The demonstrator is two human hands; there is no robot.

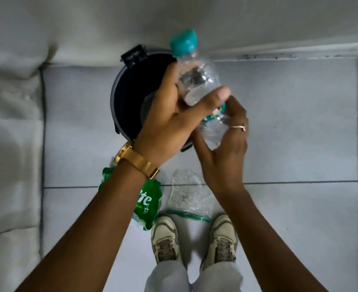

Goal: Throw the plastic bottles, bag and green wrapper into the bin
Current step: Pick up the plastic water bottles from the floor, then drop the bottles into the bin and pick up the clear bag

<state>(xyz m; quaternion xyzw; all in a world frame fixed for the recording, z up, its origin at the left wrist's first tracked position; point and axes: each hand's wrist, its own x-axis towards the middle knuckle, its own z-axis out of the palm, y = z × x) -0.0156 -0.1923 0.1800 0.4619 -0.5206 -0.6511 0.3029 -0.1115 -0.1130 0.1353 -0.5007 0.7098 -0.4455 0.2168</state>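
Below my left wrist lie one green wrapper [147, 204] and one clear bag [189, 199] on the floor. My left hand [169, 121] fingers wrap one plastic bottle [197, 74] above the bin [129, 95], teal cap pointing away from me, long axis tilted. My right hand [226, 144] fingers curl around its lower end.

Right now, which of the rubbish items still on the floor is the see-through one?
The clear zip bag, lying before the shoes; the green wrapper beside it is opaque with printing.

Pale grey tiled floor [290, 123], dark grout lines; white cushioned furniture [11, 123] at left; dim, flat light.
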